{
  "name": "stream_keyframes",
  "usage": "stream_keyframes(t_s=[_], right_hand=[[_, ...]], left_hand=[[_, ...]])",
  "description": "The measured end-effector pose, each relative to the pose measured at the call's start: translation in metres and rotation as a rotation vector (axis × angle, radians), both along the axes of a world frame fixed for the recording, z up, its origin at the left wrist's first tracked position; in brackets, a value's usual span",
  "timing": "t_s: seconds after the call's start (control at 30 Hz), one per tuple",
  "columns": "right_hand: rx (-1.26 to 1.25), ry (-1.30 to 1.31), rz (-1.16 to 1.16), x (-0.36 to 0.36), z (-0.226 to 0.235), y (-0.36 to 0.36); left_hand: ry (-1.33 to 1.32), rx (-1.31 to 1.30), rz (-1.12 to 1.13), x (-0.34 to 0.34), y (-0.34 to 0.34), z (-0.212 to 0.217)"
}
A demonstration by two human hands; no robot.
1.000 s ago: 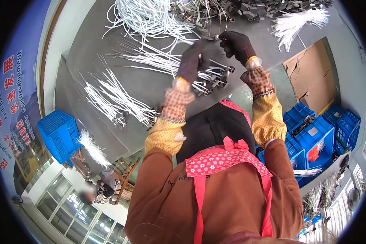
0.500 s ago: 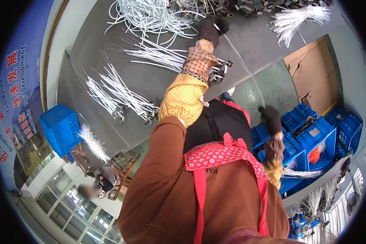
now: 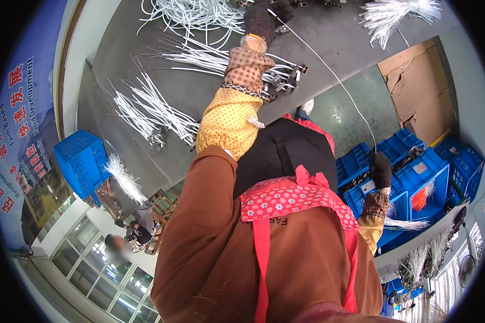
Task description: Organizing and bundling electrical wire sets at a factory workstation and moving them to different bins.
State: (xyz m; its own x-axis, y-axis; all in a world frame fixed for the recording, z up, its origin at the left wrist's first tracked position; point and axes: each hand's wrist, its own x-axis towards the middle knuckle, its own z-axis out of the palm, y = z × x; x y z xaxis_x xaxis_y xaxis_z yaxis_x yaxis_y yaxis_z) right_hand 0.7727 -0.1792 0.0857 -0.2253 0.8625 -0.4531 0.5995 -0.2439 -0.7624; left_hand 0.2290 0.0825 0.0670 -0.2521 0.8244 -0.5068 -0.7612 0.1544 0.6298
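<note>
My left hand (image 3: 265,20), in a dark glove, is over the far side of the grey table, closed around one end of a thin white cable (image 3: 337,79). From there the cable slants down past the table edge to my right hand (image 3: 380,170). That hand, gloved in the same dark knit, is closed on the cable's other end above the blue crates. Beside my left forearm lies a bundle of white cables (image 3: 199,60) with metal-and-black connectors (image 3: 285,78) on their near ends. The fingertips of both hands are partly hidden.
A tangled heap of white cables (image 3: 191,16) lies at the far left. More cable bundles (image 3: 161,105) rest on the table's left. A white bundle (image 3: 399,19) sits far right. Blue crates (image 3: 423,169) stand right, near torn cardboard (image 3: 420,81). A person (image 3: 140,231) is in the background.
My right hand has moved right and slightly down, my left hand up and left. The cable between them now spans a longer, straighter line.
</note>
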Motion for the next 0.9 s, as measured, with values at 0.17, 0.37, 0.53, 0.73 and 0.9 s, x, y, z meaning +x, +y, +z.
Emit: stream_keyframes(t_s=[0.17,0.37,0.53,0.73,0.9], right_hand=[[-0.059,0.046,-0.097,-0.013,-0.014,-0.005],[-0.580,0.155,-0.122,-0.135,0.014,0.058],[0.052,0.365,0.270,-0.307,0.026,0.119],[0.110,-0.125,0.329,-0.397,0.044,0.143],[0.151,-0.246,0.413,-0.391,0.035,0.143]], left_hand=[[0.100,0.138,-0.002,0.038,-0.048,0.025],[0.099,-0.200,-0.229,0.069,-0.149,0.074],[1.669,0.050,-0.691,0.096,-0.214,0.065],[1.363,-0.020,-1.033,-0.037,-0.179,0.044],[1.204,-0.433,-0.614,-0.129,-0.062,0.061]])
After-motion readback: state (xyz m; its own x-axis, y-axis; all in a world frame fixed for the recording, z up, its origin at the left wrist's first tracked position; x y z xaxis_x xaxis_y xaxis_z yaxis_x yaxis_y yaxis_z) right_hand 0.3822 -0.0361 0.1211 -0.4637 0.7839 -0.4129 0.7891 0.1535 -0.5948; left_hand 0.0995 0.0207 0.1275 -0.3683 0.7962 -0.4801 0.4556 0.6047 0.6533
